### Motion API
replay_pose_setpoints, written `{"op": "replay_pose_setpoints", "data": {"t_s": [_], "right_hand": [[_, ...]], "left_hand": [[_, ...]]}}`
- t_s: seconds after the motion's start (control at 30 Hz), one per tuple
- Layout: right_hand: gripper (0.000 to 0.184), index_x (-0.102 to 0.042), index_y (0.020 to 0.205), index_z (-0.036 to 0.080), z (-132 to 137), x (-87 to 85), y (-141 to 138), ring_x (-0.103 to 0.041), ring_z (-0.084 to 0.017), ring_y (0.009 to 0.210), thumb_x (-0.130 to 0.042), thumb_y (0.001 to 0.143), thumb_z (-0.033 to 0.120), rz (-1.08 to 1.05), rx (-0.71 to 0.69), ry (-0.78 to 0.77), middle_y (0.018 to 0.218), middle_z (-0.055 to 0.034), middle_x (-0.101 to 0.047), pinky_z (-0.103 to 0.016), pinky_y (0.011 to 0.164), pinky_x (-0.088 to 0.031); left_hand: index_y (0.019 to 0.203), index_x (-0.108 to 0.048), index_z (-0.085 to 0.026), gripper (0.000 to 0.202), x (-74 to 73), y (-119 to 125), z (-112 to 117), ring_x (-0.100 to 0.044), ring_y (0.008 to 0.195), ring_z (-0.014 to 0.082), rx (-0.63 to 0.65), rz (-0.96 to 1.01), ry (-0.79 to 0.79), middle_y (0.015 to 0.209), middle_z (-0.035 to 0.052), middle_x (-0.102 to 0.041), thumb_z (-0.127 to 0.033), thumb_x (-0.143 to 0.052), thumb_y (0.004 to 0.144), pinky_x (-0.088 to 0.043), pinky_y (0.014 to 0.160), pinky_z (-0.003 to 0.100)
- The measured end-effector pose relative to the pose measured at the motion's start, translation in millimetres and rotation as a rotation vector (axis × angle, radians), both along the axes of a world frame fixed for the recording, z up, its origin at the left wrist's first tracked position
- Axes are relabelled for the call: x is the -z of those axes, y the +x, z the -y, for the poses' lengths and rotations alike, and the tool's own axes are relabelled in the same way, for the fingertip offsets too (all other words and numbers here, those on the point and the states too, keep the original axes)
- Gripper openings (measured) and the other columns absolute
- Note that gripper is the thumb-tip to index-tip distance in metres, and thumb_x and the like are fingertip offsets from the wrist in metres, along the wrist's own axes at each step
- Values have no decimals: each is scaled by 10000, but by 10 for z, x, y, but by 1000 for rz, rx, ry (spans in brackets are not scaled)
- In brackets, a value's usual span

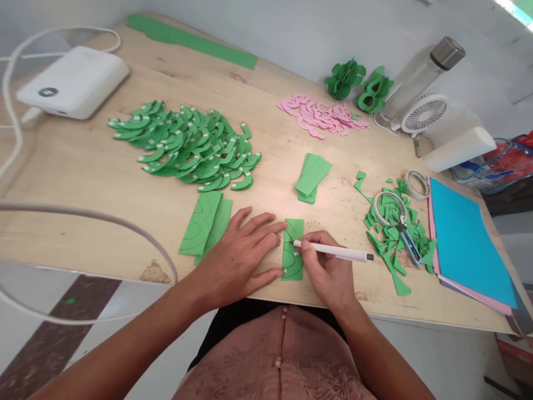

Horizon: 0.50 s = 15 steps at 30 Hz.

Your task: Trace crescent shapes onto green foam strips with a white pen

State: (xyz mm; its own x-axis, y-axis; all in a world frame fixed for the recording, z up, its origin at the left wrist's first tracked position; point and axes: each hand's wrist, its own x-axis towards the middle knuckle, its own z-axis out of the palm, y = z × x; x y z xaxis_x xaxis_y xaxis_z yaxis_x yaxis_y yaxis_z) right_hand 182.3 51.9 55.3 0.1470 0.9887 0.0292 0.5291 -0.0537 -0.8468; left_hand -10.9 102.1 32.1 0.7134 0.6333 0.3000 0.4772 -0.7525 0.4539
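My left hand point(241, 253) lies flat with fingers spread, its fingertips pressing the left edge of a small green paper strip point(292, 250) near the table's front edge. A curved green template piece sits on that strip. My right hand point(328, 272) pinches a white pen point(333, 251), whose tip touches the strip beside the template. Two green strips with drawn curves point(206, 225) lie just left of my left hand. A short stack of blank green strips point(312, 176) lies a little beyond the pen.
A heap of cut green curved pieces point(187, 147) fills the table's middle left. Pink cutouts point(322, 115) lie at the back. Green scraps, tape rolls and scissors point(406, 236) sit at the right, next to blue and pink sheets point(468, 244). A white device point(75, 80), a small fan point(422, 114) and a bottle stand at the edges.
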Motion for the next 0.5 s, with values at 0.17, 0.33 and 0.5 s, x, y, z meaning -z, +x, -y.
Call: {"op": "replay_pose_setpoints", "data": {"t_s": [0.17, 0.33, 0.5], "right_hand": [[133, -617, 810, 212, -7, -8, 3, -623, -149, 640, -535, 899, 266, -8, 4, 12, 714, -11, -691, -254, 557, -463], [116, -617, 819, 212, -10, -5, 13, -649, -155, 662, -539, 889, 261, -18, 17, 15, 723, -6, -696, -269, 610, -490], [127, -618, 812, 212, -15, -5, 19, -643, -148, 641, -539, 889, 275, -15, 23, 12, 713, -4, -691, -256, 591, -488]], "left_hand": [[1039, -551, -209, 185, 2, -4, 2, -478, 1343, 323, -1, 6, 1, 1396, 74, -610, -361, -553, 933, -245, 1165, 586], [1033, -552, -200, 187, 28, -1, 4, -476, 1344, 325, -1, 11, 6, 1400, 81, -605, -358, -554, 932, -242, 1161, 590], [1043, -550, -209, 185, 70, 1, 11, -457, 1360, 312, -6, 22, 9, 1418, 72, -592, -355, -553, 930, -220, 1178, 582]]}}
